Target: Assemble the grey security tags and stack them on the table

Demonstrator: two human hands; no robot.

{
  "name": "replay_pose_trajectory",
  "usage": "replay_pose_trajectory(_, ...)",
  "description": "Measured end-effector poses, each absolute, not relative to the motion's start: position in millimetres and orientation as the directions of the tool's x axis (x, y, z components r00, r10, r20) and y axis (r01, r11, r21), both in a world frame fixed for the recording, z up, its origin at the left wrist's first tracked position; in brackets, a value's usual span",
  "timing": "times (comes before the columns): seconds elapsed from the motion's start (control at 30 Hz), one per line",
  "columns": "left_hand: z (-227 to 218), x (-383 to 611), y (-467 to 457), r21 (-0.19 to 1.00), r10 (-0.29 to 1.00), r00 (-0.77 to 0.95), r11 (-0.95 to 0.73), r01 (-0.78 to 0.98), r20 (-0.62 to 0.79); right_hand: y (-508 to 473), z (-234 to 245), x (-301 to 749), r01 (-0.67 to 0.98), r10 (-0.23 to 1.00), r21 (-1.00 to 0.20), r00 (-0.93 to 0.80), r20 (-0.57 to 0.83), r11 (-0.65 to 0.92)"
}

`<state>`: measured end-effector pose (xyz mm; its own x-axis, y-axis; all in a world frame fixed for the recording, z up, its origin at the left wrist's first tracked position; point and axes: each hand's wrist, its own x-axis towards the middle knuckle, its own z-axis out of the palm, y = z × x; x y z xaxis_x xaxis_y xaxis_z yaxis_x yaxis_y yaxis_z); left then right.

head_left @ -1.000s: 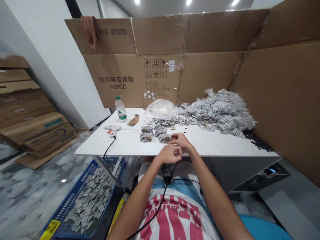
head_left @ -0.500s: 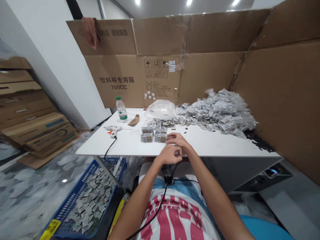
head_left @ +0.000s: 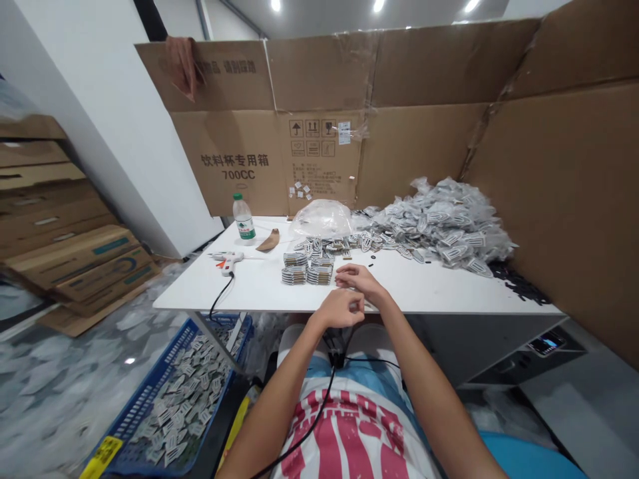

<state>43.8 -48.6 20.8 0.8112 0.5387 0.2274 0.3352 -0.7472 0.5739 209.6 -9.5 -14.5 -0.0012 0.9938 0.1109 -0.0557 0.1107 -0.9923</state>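
Fingers curl in tight against the thumb on the left hand (head_left: 341, 309), and the right hand (head_left: 358, 280) bends over it with its fingertips drawn together, the two hands touching at the near edge of a white table (head_left: 449, 293); whether anything is pinched between them is too small to tell. Just beyond the hands, at 11 o'clock, stand short stacks of printed tags (head_left: 305, 267), close to the right fingers but apart from them. Loose tags (head_left: 344, 245) trail back from the stacks at 12 o'clock to a crumpled clear plastic bag (head_left: 320, 217), and at 1 o'clock a big heap of bagged tags (head_left: 442, 226) lies against the cardboard wall (head_left: 419, 143) that fences the table's far and right sides. Small black bits (head_left: 516, 285) are scattered at 3 o'clock, along the foot of that wall. At 10 o'clock a white glue gun (head_left: 225, 259) lies on its side, its black cord (head_left: 215, 303) dropping over the table's edge; past it stand a water bottle (head_left: 242, 218) and, beside that, a curved brown scrap (head_left: 267, 241). On the floor at 8 o'clock a blue crate (head_left: 137, 412) holds more loose tags, with flattened cartons (head_left: 74, 259) piled beyond it at 9 o'clock.
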Motion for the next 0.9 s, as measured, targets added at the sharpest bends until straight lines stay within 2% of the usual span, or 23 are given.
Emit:
replay_pose_trajectory(0.07, 22.7, 43.3, -48.3, 0.609, 0.543, 0.811, -0.725, 0.322, 0.217, -1.3, -17.2, 218.9, 0.09, 0.972, -0.982, 0.149, 0.181, 0.169)
replay_pose_trajectory(0.13, 24.4, 43.1, -47.7, 0.642, 0.545, 0.812, -0.703, 0.306, 0.209, 9.3, -18.1, 227.3, 0.364, 0.896, -0.905, 0.291, 0.335, 0.22)
replay_pose_trajectory(0.2, 25.9, 43.1, -46.8, 0.667, 0.551, 0.811, -0.682, 0.3, 0.198, 19.7, -17.9, 232.4, 0.637, 0.832, -0.742, 0.285, 0.477, 0.208)
replay_pose_trajectory(0.3, 26.7, 43.5, -44.9, 0.706, 0.559, 0.805, -0.651, 0.279, 0.198, 29.2, -18.5, 232.6, 0.847, 0.842, -0.523, 0.208, 0.498, 0.1)
replay_pose_trajectory(0.43, 23.1, 45.3, -39.9, 0.754, 0.566, 0.787, -0.622, 0.212, 0.246, 27.1, -22.9, 230.2, 0.903, 0.841, -0.43, 0.225, 0.492, 0.01)
replay_pose_trajectory(0.57, 14.4, 48.8, -32.8, 0.761, 0.564, 0.763, -0.631, 0.152, 0.316, 12.2, -27.1, 237.6, 0.893, 0.8, -0.449, 0.286, 0.527, -0.024)
replay_pose_trajectory(0.8, 9.3, 48.4, -27.6, 0.767, 0.519, 0.776, -0.637, 0.072, 0.359, -17.2, -28.8, 254.0, 0.799, 0.837, -0.588, 0.233, 0.494, 0.124)
replay_pose_trajectory(0.9, 8.6, 47.3, -27.3, 0.778, 0.555, 0.761, -0.618, 0.109, 0.335, -21.1, -26.1, 253.4, 0.807, 0.824, -0.566, 0.198, 0.53, 0.17)
